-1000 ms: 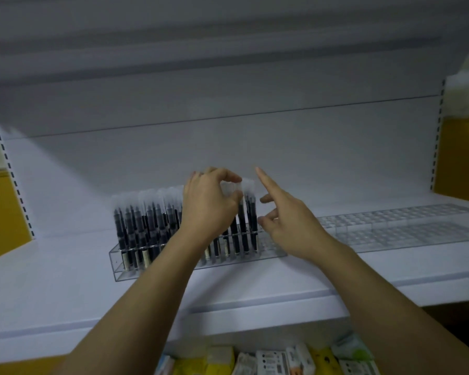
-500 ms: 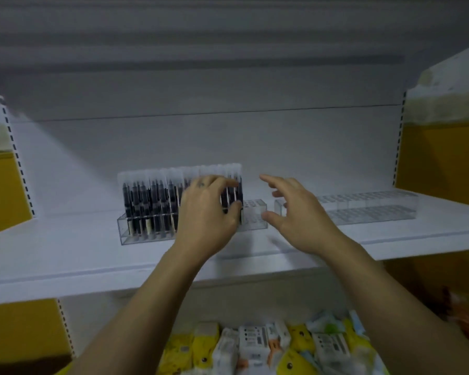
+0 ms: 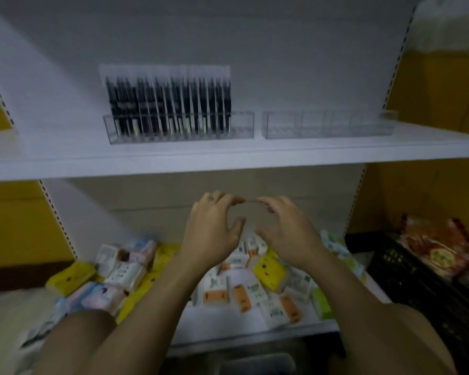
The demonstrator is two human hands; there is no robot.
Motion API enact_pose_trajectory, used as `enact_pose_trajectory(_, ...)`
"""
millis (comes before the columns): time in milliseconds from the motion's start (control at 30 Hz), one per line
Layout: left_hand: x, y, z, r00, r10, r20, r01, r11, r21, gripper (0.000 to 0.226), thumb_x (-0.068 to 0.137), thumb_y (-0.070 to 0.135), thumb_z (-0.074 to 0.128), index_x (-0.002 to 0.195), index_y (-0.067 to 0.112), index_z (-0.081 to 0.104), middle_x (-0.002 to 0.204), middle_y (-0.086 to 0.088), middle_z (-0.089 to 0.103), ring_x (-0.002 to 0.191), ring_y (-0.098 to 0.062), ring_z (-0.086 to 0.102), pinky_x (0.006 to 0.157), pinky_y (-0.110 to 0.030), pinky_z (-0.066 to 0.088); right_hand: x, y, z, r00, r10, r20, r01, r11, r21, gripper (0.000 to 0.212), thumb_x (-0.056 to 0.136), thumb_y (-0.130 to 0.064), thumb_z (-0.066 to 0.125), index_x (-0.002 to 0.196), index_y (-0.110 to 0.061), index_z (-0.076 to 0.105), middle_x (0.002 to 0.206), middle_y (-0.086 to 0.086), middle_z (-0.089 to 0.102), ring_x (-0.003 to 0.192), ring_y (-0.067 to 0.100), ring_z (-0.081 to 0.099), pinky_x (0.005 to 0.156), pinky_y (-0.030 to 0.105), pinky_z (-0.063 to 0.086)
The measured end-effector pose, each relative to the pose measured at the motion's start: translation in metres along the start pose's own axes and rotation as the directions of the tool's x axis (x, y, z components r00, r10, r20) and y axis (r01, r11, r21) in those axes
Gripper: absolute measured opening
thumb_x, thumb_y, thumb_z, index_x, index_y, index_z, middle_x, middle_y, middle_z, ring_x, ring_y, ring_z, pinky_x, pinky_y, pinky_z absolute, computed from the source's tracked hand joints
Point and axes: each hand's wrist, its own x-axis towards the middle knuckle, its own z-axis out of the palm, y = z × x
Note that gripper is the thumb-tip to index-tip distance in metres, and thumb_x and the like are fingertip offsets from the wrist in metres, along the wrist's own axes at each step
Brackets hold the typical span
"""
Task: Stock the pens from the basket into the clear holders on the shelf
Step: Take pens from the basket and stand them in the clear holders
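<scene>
On the white upper shelf (image 3: 228, 163), toward its left, stands a clear plastic slotted holder (image 3: 244, 125). It is packed with upright black pens with frosted clear caps (image 3: 168, 104), except for its right end. Pale labels on the barrels are too blurred to read. Just beside it on the right stands a second clear plastic holder (image 3: 328, 125) showing only its dividers.

Below the shelf edge, the left hand (image 3: 214, 234) and right hand (image 3: 287, 234) hover close together. Their fingers are loosely curled, the thumbs are apart, and they grip nothing. Under them, the lower shelf carries a heap of small yellow, white and orange packets (image 3: 268, 269) with barcodes whose print is illegible. At far right, a black lattice crate (image 3: 406, 272) holds red-orange bags (image 3: 439, 255).
</scene>
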Motion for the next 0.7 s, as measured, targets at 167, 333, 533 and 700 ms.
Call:
enact_pose_trajectory(167,-0.052,-0.014,0.057,0.969,-0.131,0.212,0.135,0.991,-0.007,0.034,0.09,0.034,0.059,0.123,0.025,0.057,0.122,0.004,0.058,0.115,-0.019,0.049,0.095,-0.031,0.039,-0.041,0.048,0.057,0.959,0.175,0.222,-0.171,0.985,-0.034,0.055,0.092,-0.027,0.064,0.141,-0.028,0.041,0.143,-0.001,0.038,0.129,0.021,0.043,0.101,0.033,0.041)
enact_pose_trajectory(333,-0.095,-0.032,0.117,0.866,-0.279,0.415,0.293,0.956,0.03,0.039,0.089,0.034,0.06,0.127,0.024,0.056,0.13,-0.001,0.055,0.122,-0.022,0.046,0.1,-0.037,0.039,-0.075,0.093,0.107,0.87,0.308,0.385,-0.29,0.951,-0.106,0.055,0.091,-0.028,0.064,0.141,-0.024,0.042,0.143,0.004,0.04,0.129,0.025,0.043,0.099,0.034,0.041)
enact_pose_trajectory(533,-0.143,-0.053,0.173,0.71,-0.367,0.601,0.421,0.906,0.057,0.041,0.091,0.035,0.058,0.129,0.022,0.054,0.13,-0.003,0.055,0.121,-0.023,0.048,0.097,-0.036,0.043,-0.099,0.125,0.156,0.739,0.399,0.542,-0.387,0.911,-0.143,0.051,0.092,-0.026,0.063,0.14,-0.022,0.044,0.139,0.008,0.042,0.125,0.026,0.045,0.1,0.035,0.042)
enact_pose_trajectory(700,-0.169,-0.055,0.205,0.615,-0.374,0.694,0.502,0.865,0.022,0.029,0.086,0.025,0.058,0.114,0.018,0.064,0.114,-0.007,0.061,0.106,-0.027,0.057,0.088,-0.038,0.049,-0.122,0.14,0.187,0.631,0.437,0.641,-0.424,0.886,-0.187,0.029,0.092,-0.022,0.059,0.119,-0.012,0.057,0.123,0.009,0.057,0.106,0.025,0.056,0.076,0.027,0.046)
